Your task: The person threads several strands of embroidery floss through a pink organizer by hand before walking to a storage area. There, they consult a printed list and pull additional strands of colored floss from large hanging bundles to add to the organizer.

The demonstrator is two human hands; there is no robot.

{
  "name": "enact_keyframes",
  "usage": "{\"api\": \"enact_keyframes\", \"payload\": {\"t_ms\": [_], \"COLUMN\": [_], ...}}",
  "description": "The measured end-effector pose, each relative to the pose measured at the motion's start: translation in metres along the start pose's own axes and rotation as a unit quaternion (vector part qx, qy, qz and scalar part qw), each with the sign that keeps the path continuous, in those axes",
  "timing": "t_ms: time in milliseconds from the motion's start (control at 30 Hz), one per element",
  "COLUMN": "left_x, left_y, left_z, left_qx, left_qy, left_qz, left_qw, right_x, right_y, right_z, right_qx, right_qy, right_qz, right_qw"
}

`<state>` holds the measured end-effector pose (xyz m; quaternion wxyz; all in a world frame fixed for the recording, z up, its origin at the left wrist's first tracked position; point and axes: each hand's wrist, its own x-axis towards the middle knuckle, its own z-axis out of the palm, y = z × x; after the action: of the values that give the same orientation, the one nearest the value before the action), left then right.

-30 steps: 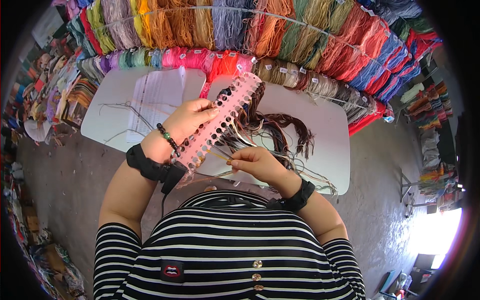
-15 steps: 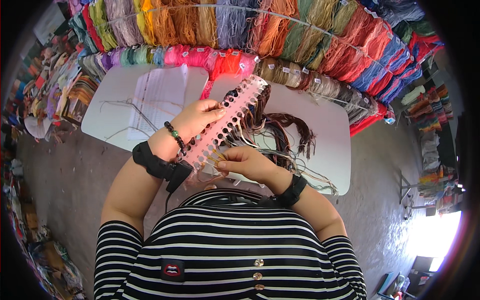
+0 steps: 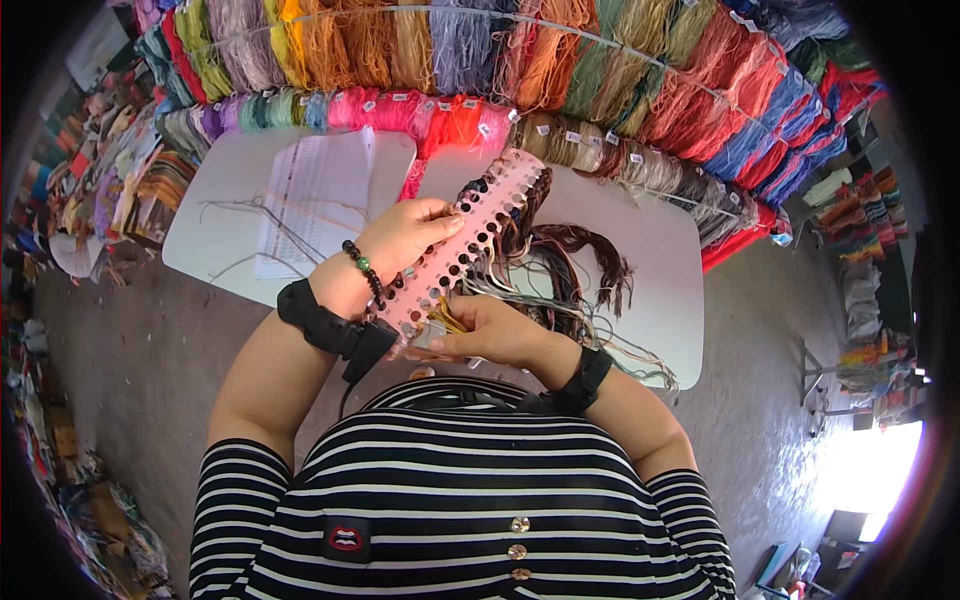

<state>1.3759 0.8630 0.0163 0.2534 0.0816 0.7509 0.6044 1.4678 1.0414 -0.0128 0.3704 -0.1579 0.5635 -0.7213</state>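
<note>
My left hand (image 3: 405,238) grips the left edge of a long pink thread organizer card (image 3: 478,222), thumb on top. Rows of round holes run along both its long sides, and the card tilts from near left to far right. At its near end my right hand (image 3: 492,330) is closed on golden-yellow thread (image 3: 447,316), which lies against the holes; the fingertips are partly hidden. Brown, grey and pale threads (image 3: 565,262) hang from the card's right side and trail over the white table (image 3: 655,260).
Printed paper sheets (image 3: 320,185) and loose dark strands (image 3: 262,210) lie on the table's left part. Thick bundles of coloured thread (image 3: 460,60) hang along the far side. More yarn is piled at the left (image 3: 165,190) and right (image 3: 872,225).
My left hand and the card have shifted slightly right. My right hand has turned, its fingers now closer against the card's near end with the yellow thread bunched.
</note>
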Motion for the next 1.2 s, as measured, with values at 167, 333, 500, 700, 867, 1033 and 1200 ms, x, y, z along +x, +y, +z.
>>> {"api": "enact_keyframes", "payload": {"t_ms": [167, 333, 500, 700, 867, 1033, 1200], "left_x": [0.005, 0.003, 0.006, 0.012, 0.012, 0.005, -0.016], "left_y": [-0.004, -0.007, -0.005, -0.006, -0.009, 0.001, 0.014], "left_z": [0.000, 0.000, 0.001, 0.001, -0.007, -0.010, -0.009], "left_qx": [-0.010, -0.005, -0.006, -0.004, -0.017, -0.026, 0.062], "left_qy": [-0.010, 0.004, 0.012, -0.006, 0.030, 0.057, 0.010], "left_qz": [0.002, 0.002, 0.016, 0.028, -0.002, 0.010, 0.060], "left_qw": [1.000, 1.000, 1.000, 1.000, 0.999, 0.998, 0.996], "right_x": [0.006, -0.003, -0.003, 0.001, -0.008, -0.019, -0.042], "right_y": [0.013, 0.011, 0.018, 0.005, 0.008, 0.016, -0.009], "right_z": [-0.009, -0.015, -0.008, -0.002, -0.015, -0.033, -0.050], "right_qx": [-0.090, -0.102, -0.013, -0.017, -0.101, -0.260, -0.181], "right_qy": [0.016, 0.011, 0.000, -0.003, -0.019, -0.007, 0.196], "right_qz": [0.014, -0.021, -0.004, 0.012, 0.045, -0.007, 0.005], "right_qw": [0.996, 0.995, 1.000, 1.000, 0.994, 0.965, 0.964]}}
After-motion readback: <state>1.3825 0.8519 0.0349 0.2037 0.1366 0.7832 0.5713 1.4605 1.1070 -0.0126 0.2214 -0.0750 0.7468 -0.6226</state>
